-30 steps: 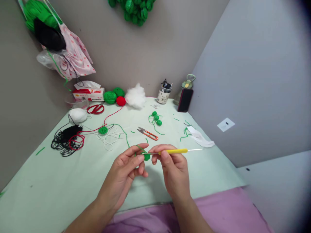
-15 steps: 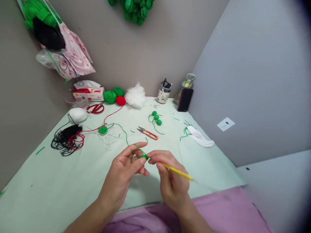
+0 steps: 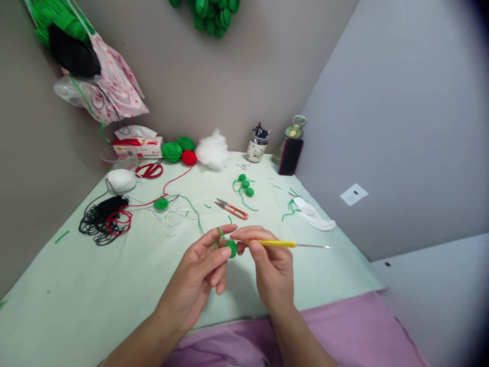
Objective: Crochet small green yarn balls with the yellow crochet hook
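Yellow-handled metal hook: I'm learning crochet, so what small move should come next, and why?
Probably catch the green yarn strand on the yellow-handled metal hook. The right hand holds the hook with its tip close to the strand, which crosses a finger of the left hand; that hand pinches the green crocheted piece.

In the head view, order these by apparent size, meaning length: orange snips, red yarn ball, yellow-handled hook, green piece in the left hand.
1. Yellow-handled hook
2. Orange snips
3. Red yarn ball and green piece: too alike to rank; the piece is nearer the camera and partly covered.
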`<state>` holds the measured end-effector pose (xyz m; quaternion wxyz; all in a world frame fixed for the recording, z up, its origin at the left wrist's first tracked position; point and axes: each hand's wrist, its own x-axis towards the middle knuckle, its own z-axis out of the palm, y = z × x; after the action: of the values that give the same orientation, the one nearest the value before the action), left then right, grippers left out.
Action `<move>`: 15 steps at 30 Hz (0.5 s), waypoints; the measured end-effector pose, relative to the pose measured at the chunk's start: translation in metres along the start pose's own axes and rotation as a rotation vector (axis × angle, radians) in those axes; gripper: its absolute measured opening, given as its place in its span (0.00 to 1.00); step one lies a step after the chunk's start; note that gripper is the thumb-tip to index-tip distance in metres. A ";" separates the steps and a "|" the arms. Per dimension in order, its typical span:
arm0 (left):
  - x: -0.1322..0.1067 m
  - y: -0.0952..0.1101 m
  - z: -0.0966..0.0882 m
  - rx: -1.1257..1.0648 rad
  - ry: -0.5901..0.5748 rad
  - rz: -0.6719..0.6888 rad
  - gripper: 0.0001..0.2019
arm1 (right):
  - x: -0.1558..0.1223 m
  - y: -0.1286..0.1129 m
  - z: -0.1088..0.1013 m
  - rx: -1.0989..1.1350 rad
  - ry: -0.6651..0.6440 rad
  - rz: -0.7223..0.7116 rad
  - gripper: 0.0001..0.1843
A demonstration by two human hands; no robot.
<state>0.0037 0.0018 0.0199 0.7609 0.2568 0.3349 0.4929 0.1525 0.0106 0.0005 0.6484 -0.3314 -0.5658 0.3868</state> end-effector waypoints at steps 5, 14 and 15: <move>0.002 -0.006 0.002 0.035 0.046 0.085 0.21 | -0.008 0.002 0.000 -0.342 -0.058 -0.236 0.16; 0.007 0.003 -0.004 -0.130 0.048 -0.014 0.14 | -0.001 0.000 -0.007 -0.027 0.056 -0.046 0.12; 0.006 0.003 -0.004 -0.100 0.036 0.008 0.14 | -0.001 0.000 -0.006 0.025 0.036 -0.004 0.11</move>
<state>0.0011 0.0088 0.0177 0.7646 0.2110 0.3226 0.5166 0.1585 0.0102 -0.0008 0.6633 -0.3293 -0.5498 0.3864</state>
